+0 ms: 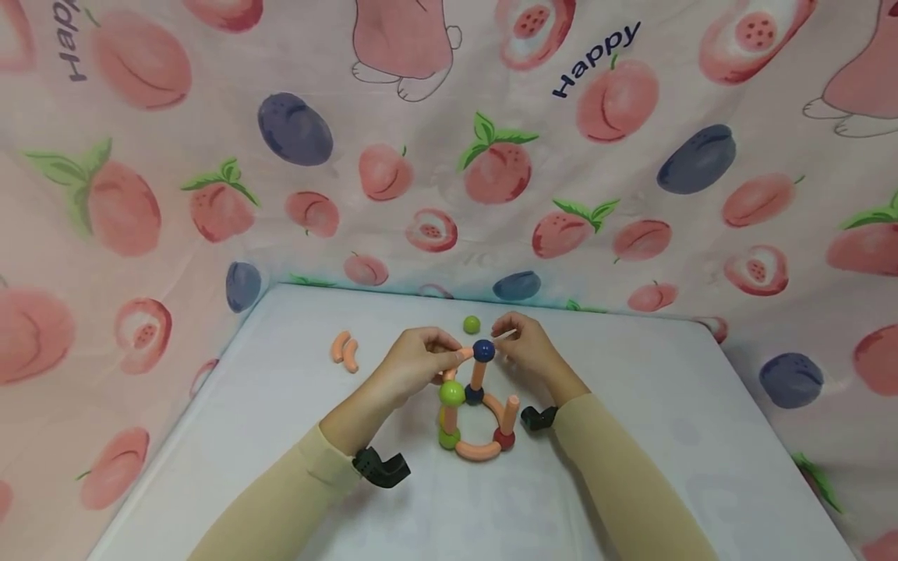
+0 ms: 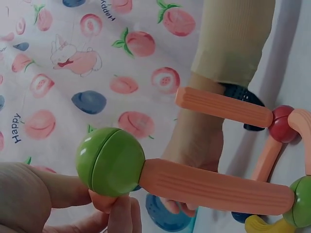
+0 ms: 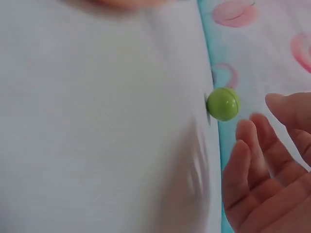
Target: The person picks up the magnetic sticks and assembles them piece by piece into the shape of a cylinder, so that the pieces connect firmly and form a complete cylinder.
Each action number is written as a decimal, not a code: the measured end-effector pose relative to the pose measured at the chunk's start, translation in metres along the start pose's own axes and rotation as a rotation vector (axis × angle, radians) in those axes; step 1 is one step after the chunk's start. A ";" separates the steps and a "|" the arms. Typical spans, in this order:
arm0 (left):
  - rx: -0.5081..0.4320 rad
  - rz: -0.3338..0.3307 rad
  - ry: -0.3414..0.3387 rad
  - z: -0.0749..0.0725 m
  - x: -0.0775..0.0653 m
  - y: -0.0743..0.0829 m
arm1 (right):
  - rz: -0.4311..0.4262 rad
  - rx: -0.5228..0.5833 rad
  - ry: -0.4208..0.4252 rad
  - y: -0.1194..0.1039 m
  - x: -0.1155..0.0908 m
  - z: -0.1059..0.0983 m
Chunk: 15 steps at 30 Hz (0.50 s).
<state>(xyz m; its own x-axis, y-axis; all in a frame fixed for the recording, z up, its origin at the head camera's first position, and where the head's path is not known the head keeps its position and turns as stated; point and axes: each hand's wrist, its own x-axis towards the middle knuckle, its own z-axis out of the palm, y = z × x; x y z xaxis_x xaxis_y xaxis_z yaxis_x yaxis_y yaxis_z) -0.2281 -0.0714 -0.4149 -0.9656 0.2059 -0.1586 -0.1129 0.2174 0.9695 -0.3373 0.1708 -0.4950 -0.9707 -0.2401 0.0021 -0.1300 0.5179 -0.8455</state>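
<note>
A frame of orange magnetic rods and coloured balls stands on the table, with a curved rod (image 1: 479, 451) along its near side. My left hand (image 1: 419, 360) pinches a short orange rod (image 2: 101, 200) between thumb and fingers, beside the upper green ball (image 1: 452, 393) and the top blue ball (image 1: 484, 351). That green ball tops an upright rod (image 2: 218, 187). Another upright rod (image 1: 510, 413) rises bare-ended from the red ball (image 1: 503, 439). My right hand (image 1: 528, 348) is just right of the top blue ball, its fingers loosely bent and holding nothing.
A loose green ball (image 1: 471, 324) lies behind the frame, near the table's far edge. Two curved orange rods (image 1: 344, 351) lie side by side at the left. A fruit-printed cloth (image 1: 435, 187) hangs behind the white table (image 1: 631, 436).
</note>
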 end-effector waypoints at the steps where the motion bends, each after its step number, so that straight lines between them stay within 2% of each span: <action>1: 0.001 -0.001 -0.002 0.000 0.000 0.000 | -0.007 -0.023 -0.005 0.000 0.005 0.000; 6: -0.015 -0.005 -0.023 0.000 -0.004 0.002 | -0.032 -0.168 -0.073 -0.005 0.023 0.001; 15: -0.005 -0.013 -0.051 -0.004 -0.011 0.007 | -0.066 -0.297 -0.218 -0.016 0.045 0.016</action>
<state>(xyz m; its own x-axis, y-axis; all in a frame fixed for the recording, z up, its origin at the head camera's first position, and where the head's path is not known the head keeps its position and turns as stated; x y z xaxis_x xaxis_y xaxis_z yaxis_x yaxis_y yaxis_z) -0.2196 -0.0757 -0.4055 -0.9508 0.2520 -0.1805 -0.1267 0.2154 0.9683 -0.3759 0.1390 -0.4900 -0.8965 -0.4339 -0.0891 -0.2752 0.7032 -0.6556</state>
